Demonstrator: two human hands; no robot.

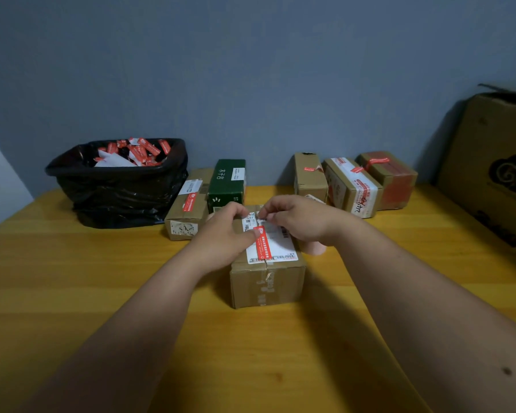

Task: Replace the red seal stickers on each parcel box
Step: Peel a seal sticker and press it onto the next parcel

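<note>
A brown parcel box (267, 281) stands in the middle of the wooden table (102, 278). A white shipping label covers its top, and a red seal sticker (262, 244) runs along the label's middle. My left hand (228, 231) rests on the box's top left, thumb tip pressing the sticker's far end. My right hand (298, 222) is over the far right of the box top, fingertips pinched at the label's far edge; what they pinch is too small to tell.
A black-lined bin (116, 186) with several used red stickers and white backings sits back left. A brown box (188, 207) and a green box (227, 186) stand behind my left hand. Three sealed parcels (355, 183) line the back right. A big carton (495, 165) fills the right edge.
</note>
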